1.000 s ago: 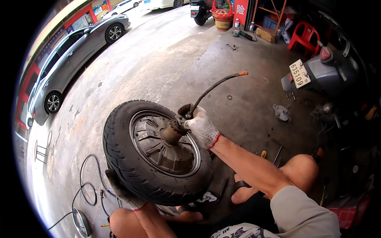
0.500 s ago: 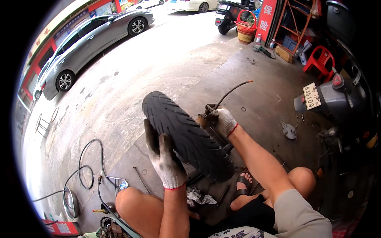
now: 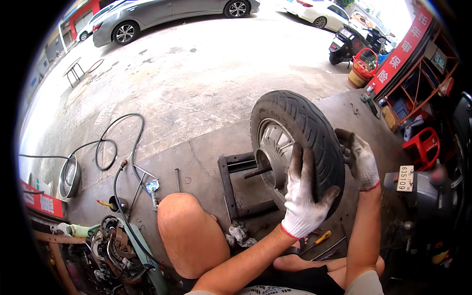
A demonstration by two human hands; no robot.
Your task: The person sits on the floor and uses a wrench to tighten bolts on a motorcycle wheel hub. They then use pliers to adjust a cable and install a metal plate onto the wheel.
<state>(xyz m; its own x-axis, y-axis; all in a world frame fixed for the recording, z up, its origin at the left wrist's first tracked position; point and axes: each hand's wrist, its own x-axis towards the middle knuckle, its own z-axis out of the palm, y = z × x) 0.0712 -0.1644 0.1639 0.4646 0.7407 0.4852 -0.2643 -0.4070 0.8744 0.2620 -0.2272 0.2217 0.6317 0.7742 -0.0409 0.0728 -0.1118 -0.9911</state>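
A motor-scooter wheel (image 3: 327, 128) with a black tyre, a metal hub and an axle stub on its left side stands tilted in front of me. My left hand (image 3: 305, 194), in a white glove with blackened fingers, lies over the near left side of the tyre, thumb toward the tread. My right hand (image 3: 361, 160), gloved alike, is at the wheel's right side with bent fingers apart; whether they touch the tyre I cannot tell. A dark square metal frame (image 3: 227, 189) lies on the floor, partly hidden by the wheel.
A black hose (image 3: 135, 147) coils at left near a metal basin (image 3: 77, 186). A yellow-handled screwdriver (image 3: 323, 237) and crumpled foil (image 3: 239, 233) lie near my legs. A toolbox of parts (image 3: 113, 246) is at lower left. A red stool (image 3: 427, 147) and a scooter (image 3: 435, 184) stand at right.
The wheel has turned, so its hub side and axle now show, and it sits farther right. My right hand has left the part with a cable beside the wheel. The view has swung left.
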